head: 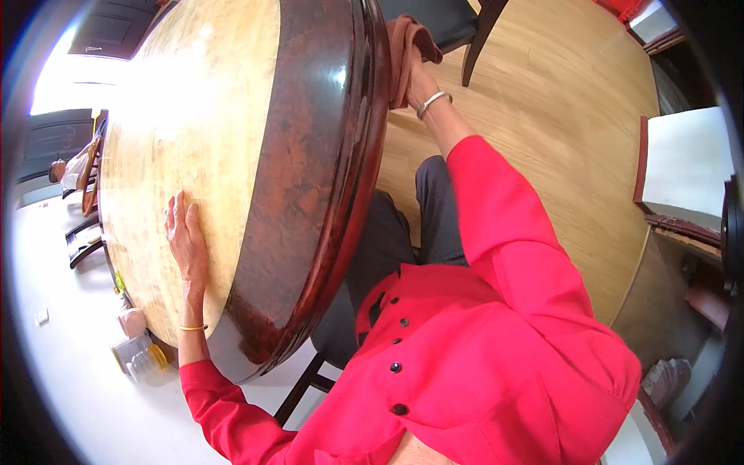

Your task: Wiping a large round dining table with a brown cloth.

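My left hand (187, 241) lies palm down on the pale, glossy centre of a large round wooden table (296, 168). It holds nothing, and a gold-coloured bangle circles its wrist. At the table's dark red-brown rim, my right hand (419, 84) grips a brown cloth (401, 43). The cloth bunches over the fingers and touches the moulded edge; the fingertips are hidden by it. A silver-coloured bangle sits on that wrist.
A dark-seated chair (444, 23) stands by the rim beyond my right hand. Clear plastic containers (142, 357) are past the table's left edge. Across the table a person (72, 171) is near a wooden chair (90, 174). White-topped cabinets (686, 165) are at right.
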### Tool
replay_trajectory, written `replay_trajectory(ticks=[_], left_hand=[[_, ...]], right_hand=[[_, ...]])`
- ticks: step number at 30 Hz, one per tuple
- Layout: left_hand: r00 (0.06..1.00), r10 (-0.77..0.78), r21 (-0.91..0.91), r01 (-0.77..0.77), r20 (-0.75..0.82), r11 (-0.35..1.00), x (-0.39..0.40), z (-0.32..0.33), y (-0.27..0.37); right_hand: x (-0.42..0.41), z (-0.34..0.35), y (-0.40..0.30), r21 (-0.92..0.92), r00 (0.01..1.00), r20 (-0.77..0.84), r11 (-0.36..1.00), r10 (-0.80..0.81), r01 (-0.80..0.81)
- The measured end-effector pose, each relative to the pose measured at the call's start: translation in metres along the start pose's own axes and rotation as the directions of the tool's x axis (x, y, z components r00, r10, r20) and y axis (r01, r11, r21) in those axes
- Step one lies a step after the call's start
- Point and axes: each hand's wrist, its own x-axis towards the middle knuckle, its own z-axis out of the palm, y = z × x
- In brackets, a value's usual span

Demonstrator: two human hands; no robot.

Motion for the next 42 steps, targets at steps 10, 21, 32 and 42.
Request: replay_trajectory(ticks=[10, 21, 32, 42], left_hand=[[1.0, 0.03, -0.014, -0.03, -0.009, 0.999, -0.004, -0.002, 0.005], [0.996, 0.075, -0.011, -0.075, -0.043, 0.997, -0.001, 0.0, -0.005], [0.992, 0.098, 0.006, -0.098, -0.077, 0.995, -0.001, 0.004, -0.007], [0.99, 0.076, 0.015, -0.075, -0.12, 0.997, 0.0, 0.01, -0.008]], right_hand=[[-0.077, -0.002, 0.009, 0.176, 0.967, 0.019, 0.951, 0.253, -0.252], [-0.236, 0.0, 0.05, -0.225, 0.897, 0.138, 0.895, 0.421, -0.385], [-0.297, 0.015, 0.051, -0.077, 0.602, 0.078, 0.606, 0.795, -0.791], [-0.24, -0.013, -0.081, -0.305, 0.98, 0.156, 0.95, 0.121, -0.069]])
